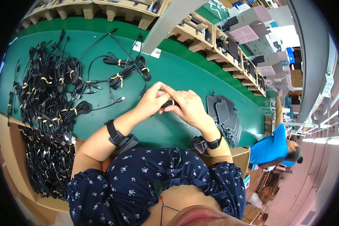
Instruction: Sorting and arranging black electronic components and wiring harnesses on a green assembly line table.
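pinching a small coiled black cable bundle between both hands, we hold it just above the green tabletop, near the middle of its front edge. our left hand closes on the left end of the bundle with thumb and fingers curled in, and our right hand grips the right end, its index finger stretched over the top toward the left hand so the fingertips nearly meet. a yellow tie shows on the bundle between the hands. each wrist carries a black strap with a small dark device. to our left a big heap of tied black cables covers the tabletop, and more fill a cardboard box below the edge. a few tied coils lie apart in the middle, well behind the hands. just to the right of our right hand sits a fanned stack of flat dark grey pieces. cardboard trays line the far side, and a person in a blue shirt stands farther right.
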{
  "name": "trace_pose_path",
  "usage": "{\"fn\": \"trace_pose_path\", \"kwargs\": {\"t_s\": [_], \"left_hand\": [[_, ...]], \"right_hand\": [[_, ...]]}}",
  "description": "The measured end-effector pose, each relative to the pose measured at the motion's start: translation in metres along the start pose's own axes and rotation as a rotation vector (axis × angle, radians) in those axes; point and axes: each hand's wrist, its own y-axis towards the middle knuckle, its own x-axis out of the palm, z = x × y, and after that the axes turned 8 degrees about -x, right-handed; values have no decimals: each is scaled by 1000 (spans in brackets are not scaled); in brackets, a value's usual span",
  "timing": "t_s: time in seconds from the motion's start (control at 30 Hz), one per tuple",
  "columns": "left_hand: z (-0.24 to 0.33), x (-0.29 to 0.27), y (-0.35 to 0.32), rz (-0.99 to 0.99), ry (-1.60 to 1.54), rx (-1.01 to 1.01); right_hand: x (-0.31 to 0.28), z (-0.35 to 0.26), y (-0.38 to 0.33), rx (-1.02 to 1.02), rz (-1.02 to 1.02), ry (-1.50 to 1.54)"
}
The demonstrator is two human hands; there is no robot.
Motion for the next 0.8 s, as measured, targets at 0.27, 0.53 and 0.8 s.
{"fn": "trace_pose_path", "kwargs": {"t_s": [0.27,0.53,0.8], "left_hand": [[1,-10,5,115,-18,291],[-2,-8,4,138,66,157],[-5,-9,5,157,65,106]], "right_hand": [[-46,63,5,273,330,-221],[-107,193,25,756,602,-512],[-88,271,45,787,246,-664]]}}
